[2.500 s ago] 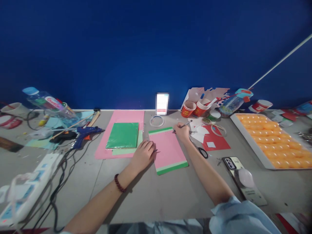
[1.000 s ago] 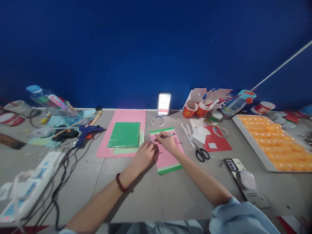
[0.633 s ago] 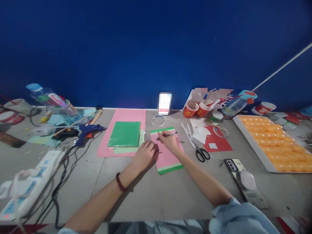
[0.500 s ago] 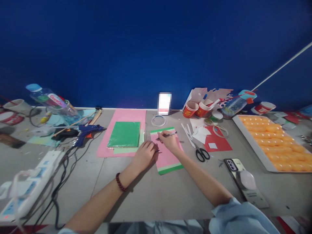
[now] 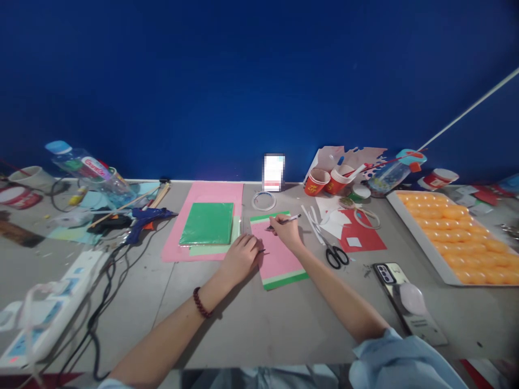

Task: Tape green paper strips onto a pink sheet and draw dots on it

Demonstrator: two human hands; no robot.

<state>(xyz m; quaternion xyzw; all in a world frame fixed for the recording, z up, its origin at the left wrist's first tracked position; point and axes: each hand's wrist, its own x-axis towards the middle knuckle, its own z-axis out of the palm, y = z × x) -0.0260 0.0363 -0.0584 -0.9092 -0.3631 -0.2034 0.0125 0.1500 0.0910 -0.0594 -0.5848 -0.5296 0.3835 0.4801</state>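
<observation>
A pink sheet with green strips along its far and near edges [image 5: 279, 259] lies on the grey table [image 5: 251, 324] in front of me. My left hand [image 5: 239, 258] rests on the sheet's left edge with its fingers curled, pressing it down. My right hand [image 5: 286, 231] is closed on a pen [image 5: 290, 219], with the pen's tip on the far part of the pink sheet. Just left of the sheet lies a green paper pad [image 5: 206, 223] on a larger pink sheet [image 5: 203, 200].
Black scissors [image 5: 333, 254], white paper strips and a red sheet [image 5: 359, 233] lie to the right. Beyond are red paper cups [image 5: 320, 181], a tray of orange balls [image 5: 458, 232] and a phone [image 5: 401, 294]. At left: a blue glue gun [image 5: 144, 219], cables, a power strip [image 5: 48, 308], a plastic bottle [image 5: 89, 170].
My right hand came back from the sheet's far right corner to its far left part, then slid the pen a little to the right. The left hand stayed where it was.
</observation>
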